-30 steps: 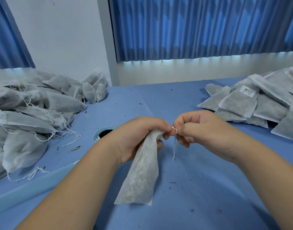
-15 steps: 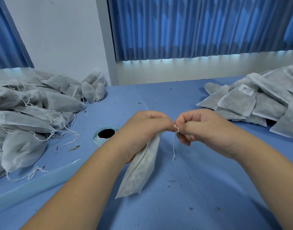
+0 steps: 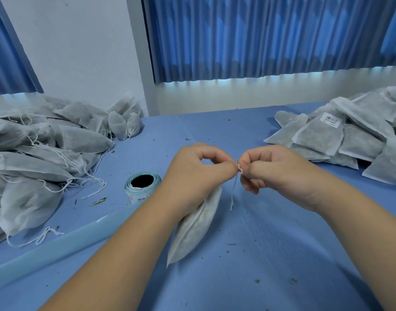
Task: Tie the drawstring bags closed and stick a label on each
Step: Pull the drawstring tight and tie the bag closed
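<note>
A grey-white drawstring bag (image 3: 194, 230) hangs down from my left hand (image 3: 197, 173), its lower end touching the blue table (image 3: 271, 254). My left hand grips the bag's gathered neck, thumb and forefinger pinched at the white drawstring (image 3: 234, 189). My right hand (image 3: 273, 169) pinches the same string at a small loop just beside the left fingertips. A loose end of string dangles below the two hands. A roll of labels (image 3: 141, 187) stands on the table left of my left wrist.
A heap of untied bags (image 3: 35, 158) with loose strings covers the left of the table. A pile of flat bags (image 3: 349, 140), one showing a barcode label (image 3: 331, 120), lies at the right. A pale blue strip (image 3: 57, 248) lies along the near left. Dry crumbs dot the cloth.
The bag has turned edge-on and swung lower under my left hand. My left forearm has shifted and uncovered the label roll. Both hands stay pinched together at the string.
</note>
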`<state>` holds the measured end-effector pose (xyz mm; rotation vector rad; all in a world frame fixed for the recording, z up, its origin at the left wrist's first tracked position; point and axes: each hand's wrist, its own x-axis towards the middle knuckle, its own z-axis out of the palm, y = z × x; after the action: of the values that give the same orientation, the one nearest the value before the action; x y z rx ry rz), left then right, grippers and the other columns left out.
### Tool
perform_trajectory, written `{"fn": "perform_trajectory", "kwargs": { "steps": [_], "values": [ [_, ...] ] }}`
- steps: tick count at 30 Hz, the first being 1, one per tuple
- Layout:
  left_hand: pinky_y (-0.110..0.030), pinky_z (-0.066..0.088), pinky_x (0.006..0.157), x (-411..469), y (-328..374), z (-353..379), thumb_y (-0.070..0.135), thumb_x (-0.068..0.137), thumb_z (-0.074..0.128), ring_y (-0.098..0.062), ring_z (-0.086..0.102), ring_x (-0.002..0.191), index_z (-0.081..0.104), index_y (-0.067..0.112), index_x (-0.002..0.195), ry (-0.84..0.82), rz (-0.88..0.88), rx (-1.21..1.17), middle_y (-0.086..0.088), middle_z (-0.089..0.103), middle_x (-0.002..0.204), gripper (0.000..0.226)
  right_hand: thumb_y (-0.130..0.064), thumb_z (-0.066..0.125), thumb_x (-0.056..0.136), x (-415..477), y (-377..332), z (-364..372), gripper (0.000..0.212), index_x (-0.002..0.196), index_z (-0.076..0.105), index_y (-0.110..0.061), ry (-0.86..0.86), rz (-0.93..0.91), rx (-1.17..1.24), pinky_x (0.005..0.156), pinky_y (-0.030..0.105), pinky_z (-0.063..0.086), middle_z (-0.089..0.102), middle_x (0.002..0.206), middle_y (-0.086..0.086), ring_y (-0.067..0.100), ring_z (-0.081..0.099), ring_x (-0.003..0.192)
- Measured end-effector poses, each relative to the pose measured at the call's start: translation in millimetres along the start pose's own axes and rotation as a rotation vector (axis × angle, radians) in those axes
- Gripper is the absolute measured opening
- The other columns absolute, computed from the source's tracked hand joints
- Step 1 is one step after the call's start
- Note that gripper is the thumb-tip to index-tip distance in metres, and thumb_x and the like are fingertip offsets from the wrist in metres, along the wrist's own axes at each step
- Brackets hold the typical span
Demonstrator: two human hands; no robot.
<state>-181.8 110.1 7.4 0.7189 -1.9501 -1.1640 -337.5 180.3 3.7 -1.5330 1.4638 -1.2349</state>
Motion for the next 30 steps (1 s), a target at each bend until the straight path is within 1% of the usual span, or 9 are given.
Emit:
{"fn": "perform_trajectory", "kwargs": {
  "steps": [3,7,9,11,14,18,22,26,30],
  "values": [
    [-0.019,0.041,0.067,0,-1,3,0.024,0.068,0.074,-0.004,0.055,0.072,0.073,0.029,0.06,0.04,0.07,0.013,0.005,0.062,0.085,0.01,-0.023,0.056,0.072,0,0,-1,0.017,0.058,0.065,-0.023,0.004,0.004,-0.003,0.058,0.022,0.045,0.057,0.058,0.0,0.011,0.054,0.058],
    [-0.017,0.038,0.062,-1,-3,4,0.014,0.076,0.077,-0.002,0.053,0.068,0.073,0.032,0.06,0.062,0.135,0.001,0.007,0.059,0.081,0.024,-0.022,0.056,0.073,0,0,-3,0.017,0.058,0.065,-0.022,0.006,0.009,0.011,0.057,0.022,0.045,0.057,0.06,0.002,0.012,0.055,0.058],
    [-0.015,0.041,0.065,-1,-3,4,0.013,0.078,0.077,-0.001,0.057,0.073,0.074,0.028,0.062,0.047,0.094,-0.012,0.002,0.064,0.083,0.022,-0.022,0.056,0.072,0,0,-4,0.016,0.058,0.065,-0.021,0.011,0.012,0.014,0.056,0.022,0.045,0.057,0.06,0.003,0.012,0.055,0.058],
    [-0.009,0.042,0.062,0,-2,3,0.014,0.08,0.074,0.001,0.057,0.067,0.075,0.021,0.065,0.016,0.002,-0.05,0.005,0.067,0.072,0.016,-0.022,0.056,0.071,0,0,-4,0.015,0.058,0.064,-0.021,0.02,0.015,0.008,0.055,0.021,0.045,0.056,0.059,0.001,0.012,0.055,0.057],
    [-0.011,0.035,0.047,0,-3,0,0.018,0.079,0.072,-0.003,0.045,0.049,0.073,0.014,0.067,0.004,-0.135,-0.129,0.011,0.052,0.05,0.013,-0.024,0.059,0.07,1,1,-3,0.011,0.062,0.064,-0.02,0.036,0.012,-0.012,0.058,0.023,0.046,0.057,0.06,-0.002,0.011,0.056,0.059],
    [-0.02,0.028,0.044,0,-3,-2,0.024,0.079,0.073,-0.015,0.033,0.052,0.069,0.005,0.076,0.016,-0.208,-0.156,-0.006,0.037,0.064,0.019,-0.036,0.07,0.069,1,2,0,0.012,0.072,0.069,-0.024,0.088,-0.025,-0.08,0.059,0.021,0.048,0.063,0.068,-0.01,0.008,0.061,0.063],
    [-0.025,0.027,0.048,2,-4,1,0.02,0.083,0.069,-0.014,0.03,0.049,0.063,-0.001,0.077,0.035,-0.212,-0.165,-0.002,0.034,0.058,0.023,-0.035,0.078,0.077,0,0,3,0.01,0.077,0.074,-0.025,0.167,-0.079,-0.095,0.055,0.018,0.047,0.066,0.066,-0.006,0.008,0.062,0.061],
    [-0.019,0.027,0.043,2,-6,2,0.021,0.084,0.069,-0.012,0.031,0.048,0.066,0.014,0.065,0.081,-0.19,-0.13,0.004,0.039,0.055,0.02,-0.024,0.075,0.079,1,-1,6,0.007,0.072,0.075,-0.022,0.235,-0.083,-0.104,0.052,0.019,0.045,0.066,0.063,-0.002,0.009,0.06,0.055],
    [-0.009,0.034,0.044,1,-8,6,0.02,0.084,0.069,-0.004,0.043,0.048,0.07,0.015,0.068,0.124,-0.094,-0.06,0.008,0.057,0.062,0.017,-0.019,0.074,0.081,1,-1,10,0.012,0.069,0.073,-0.02,0.305,-0.07,-0.155,0.049,0.018,0.044,0.062,0.056,-0.008,0.006,0.058,0.05]
  ]
}}
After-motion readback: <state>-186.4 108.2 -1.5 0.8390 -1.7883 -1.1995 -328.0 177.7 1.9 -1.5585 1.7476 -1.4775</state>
